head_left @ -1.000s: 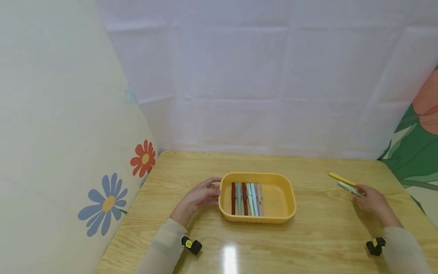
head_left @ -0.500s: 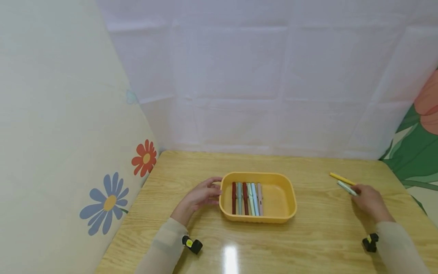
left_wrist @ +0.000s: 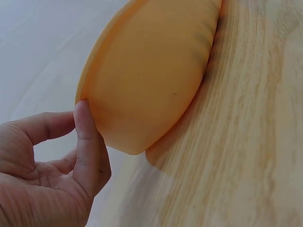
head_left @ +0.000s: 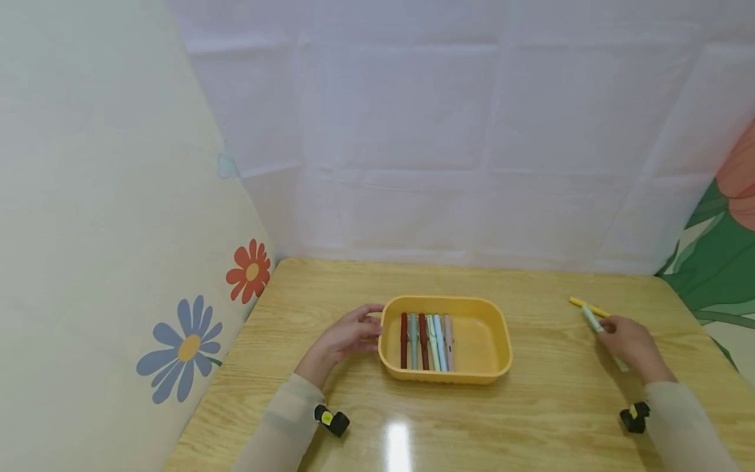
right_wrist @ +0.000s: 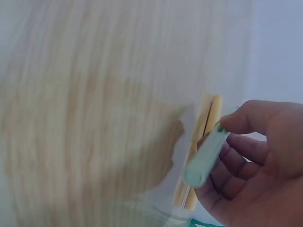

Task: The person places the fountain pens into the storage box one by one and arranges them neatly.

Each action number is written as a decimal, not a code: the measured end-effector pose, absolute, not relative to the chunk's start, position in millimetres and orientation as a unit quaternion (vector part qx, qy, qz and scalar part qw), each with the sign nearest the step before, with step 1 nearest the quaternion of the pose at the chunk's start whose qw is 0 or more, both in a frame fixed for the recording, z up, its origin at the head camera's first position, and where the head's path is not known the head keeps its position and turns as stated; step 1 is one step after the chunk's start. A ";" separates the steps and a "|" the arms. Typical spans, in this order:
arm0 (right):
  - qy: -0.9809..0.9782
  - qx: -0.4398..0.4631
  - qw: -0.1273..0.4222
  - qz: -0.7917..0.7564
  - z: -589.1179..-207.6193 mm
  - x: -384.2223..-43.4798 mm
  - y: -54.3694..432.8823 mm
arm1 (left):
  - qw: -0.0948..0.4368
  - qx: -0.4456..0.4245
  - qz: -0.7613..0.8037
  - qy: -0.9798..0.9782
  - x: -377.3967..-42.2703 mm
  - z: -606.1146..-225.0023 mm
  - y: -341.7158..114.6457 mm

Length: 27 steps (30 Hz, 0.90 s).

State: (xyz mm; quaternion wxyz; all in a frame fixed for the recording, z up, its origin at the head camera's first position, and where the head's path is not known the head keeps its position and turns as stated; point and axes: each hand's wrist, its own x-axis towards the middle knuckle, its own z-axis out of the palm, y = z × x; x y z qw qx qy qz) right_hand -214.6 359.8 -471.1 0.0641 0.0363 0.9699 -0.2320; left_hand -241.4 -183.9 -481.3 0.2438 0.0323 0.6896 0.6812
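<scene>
My left hand (head_left: 348,335) is at the left end of a yellow plastic tray (head_left: 480,378), gripping its rim with thumb and finger; the left wrist view shows the fingertips at the tray's edge (left_wrist: 85,78). Inside the tray several capped pens (head_left: 423,342) lie side by side: dark red, grey-blue, pale green, light blue and pinkish. At the right, my right hand (head_left: 632,344) pinches a pale green pen (right_wrist: 206,158) between thumb and fingers, its front end tilted up. Behind it a yellow pen (head_left: 580,303) lies on the table, partly covered in the right wrist view.
The wooden table (head_left: 531,419) runs back to a white cloth (head_left: 413,164). Flower-patterned walls (head_left: 189,347) stand at left and right. The pens fill the tray's left half, and its right half shows bare bottom.
My right hand has shifted a little left, and the pale green pen has turned more upright, its far end now overlapping the yellow pen. The left hand and tray stay put.
</scene>
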 end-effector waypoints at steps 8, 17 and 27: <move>0.956 0.061 0.076 -0.278 -468.9 -216.2 354.8 | 0.245 0.029 0.681 0.689 -243.5 -484.4 -183.8; 0.889 0.060 0.093 -0.444 -471.2 -209.0 352.2 | 0.245 0.029 0.682 0.688 -244.5 -485.5 -184.0; 0.856 0.057 0.116 -0.500 -466.6 -203.4 344.3 | 0.245 0.030 0.680 0.691 -244.4 -485.7 -184.5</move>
